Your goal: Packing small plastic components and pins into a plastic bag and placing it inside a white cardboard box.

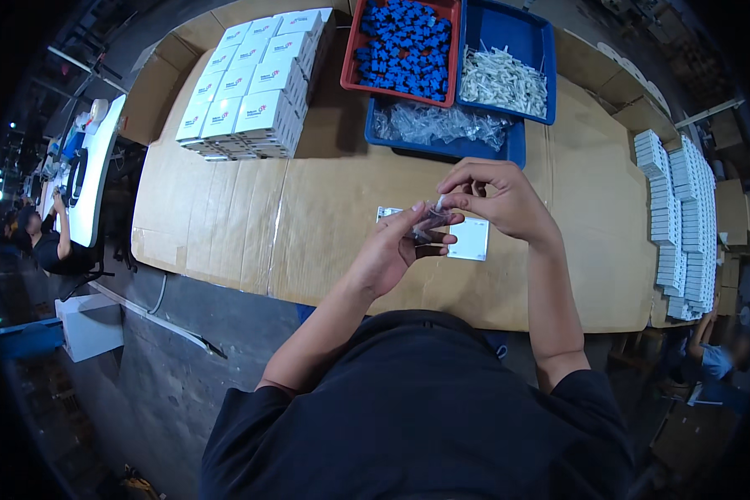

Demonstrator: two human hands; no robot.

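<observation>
The left hand (pixel 387 252) pinches a little clear bag (pixel 430 225) above the brown table (pixel 329 196), and the right hand (pixel 502 200) pinches maybe a white bit (pixel 440 202) at its top, so the bag seems not finished.

Cardboard (pixel 208 225) lies free left of the fingers (pixel 403 222); blue tray (pixel 517 145) blocks ahead.

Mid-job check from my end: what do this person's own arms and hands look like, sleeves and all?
The left hand and right hand are ungloved. Both forearms are bare, with no watch, strap or cable showing on them. The short, plain sleeves are dark, near black, matching the shirt.
</observation>
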